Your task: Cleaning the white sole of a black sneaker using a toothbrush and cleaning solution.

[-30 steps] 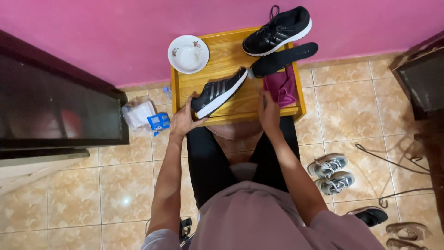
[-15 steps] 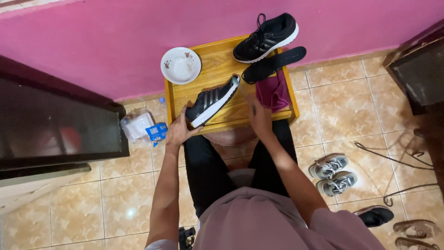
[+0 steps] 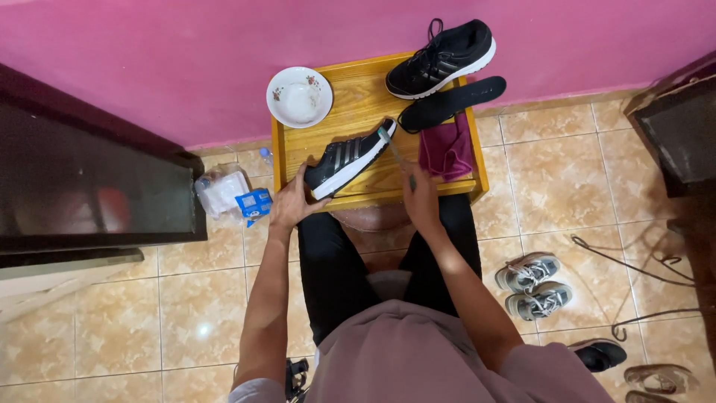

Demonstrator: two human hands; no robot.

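Seen from above: pink wall (image 3: 149, 67) across the top, tan tiled floor (image 3: 134, 298) below, dark cabinet (image 3: 82, 179) at the far left. Against the wall, a small yellow wooden desk (image 3: 358, 97), touching the knees of a seated person in black trousers. On the desk, near its front edge, a black shoe (image 3: 349, 157) with white sole and grey stripes, lying on its side, heel toward the left hand (image 3: 289, 203), toe toward the middle. Left hand wrapped around the heel, holding the shoe. Right hand (image 3: 419, 195) closed on the handle of a toothbrush (image 3: 394, 149), bristle end touching the shoe's toe. At the desk's far right corner, a second black shoe (image 3: 441, 58), upright, partly over the edge, with a black insole (image 3: 455, 99) just beside it and a magenta cloth (image 3: 446, 148) nearer the right hand. At the far left corner, a white bowl (image 3: 300, 97) with small flower prints. On the floor left of the desk, a plastic bag (image 3: 222, 190) and a blue packet (image 3: 254, 201); to the right, a pair of grey sneakers (image 3: 531, 283) side by side.
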